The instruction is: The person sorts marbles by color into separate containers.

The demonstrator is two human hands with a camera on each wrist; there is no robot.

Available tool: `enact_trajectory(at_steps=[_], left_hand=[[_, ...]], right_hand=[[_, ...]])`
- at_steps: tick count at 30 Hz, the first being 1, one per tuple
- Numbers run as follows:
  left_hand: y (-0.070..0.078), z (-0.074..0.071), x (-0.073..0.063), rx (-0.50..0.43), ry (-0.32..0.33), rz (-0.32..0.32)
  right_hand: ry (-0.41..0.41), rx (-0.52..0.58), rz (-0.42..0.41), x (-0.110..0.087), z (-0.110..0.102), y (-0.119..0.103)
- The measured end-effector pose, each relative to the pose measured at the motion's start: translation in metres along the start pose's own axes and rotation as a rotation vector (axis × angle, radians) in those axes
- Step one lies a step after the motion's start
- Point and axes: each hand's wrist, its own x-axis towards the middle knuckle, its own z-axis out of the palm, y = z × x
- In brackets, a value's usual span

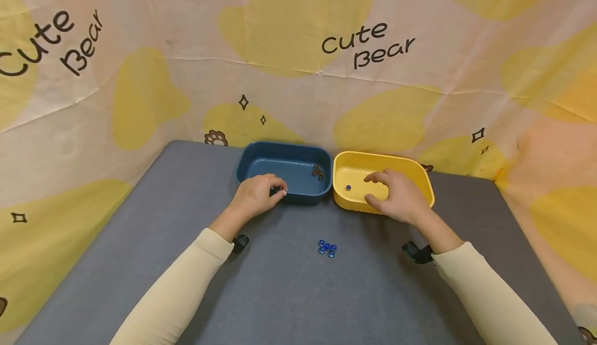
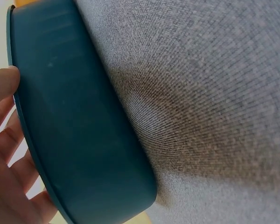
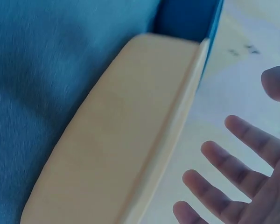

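Observation:
My left hand [image 1: 258,193] is at the near rim of a dark blue plastic bin [image 1: 284,198]. In the left wrist view, the thumb [image 2: 5,84] lies at the rim's outer edge and the other fingers curl behind it, their tips hidden. A small cluster of brown beads [image 1: 318,172] lies at that bin's right end. My right hand [image 1: 402,197] hovers over the near side of a yellow bin [image 1: 356,203], fingers spread and nothing between them. One blue bead [image 1: 348,187] lies inside the yellow bin, left of the fingertips. On the table, several shiny blue beads [image 1: 327,247] sit grouped.
Both bins stand side by side at the back of the grey table [image 1: 289,293]. Behind them hangs a printed cloth [image 1: 289,96] with yellow patches and "Cute Bear" lettering. Dark straps [image 1: 416,253] show at both wrists.

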Motion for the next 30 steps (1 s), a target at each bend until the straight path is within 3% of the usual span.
enact_trajectory(at_steps=[9,18,30], left_hand=[[0.000,-0.001,0.000,0.008,-0.005,0.001],[-0.001,-0.001,0.001,0.005,-0.003,-0.002],[-0.001,0.000,0.001,0.000,-0.006,0.000]], right_hand=[[0.055,0.008,-0.036,-0.030,0.006,-0.029],[0.028,-0.095,-0.119,-0.045,0.023,-0.051],[-0.052,-0.085,-0.169,-0.051,0.053,-0.060]])
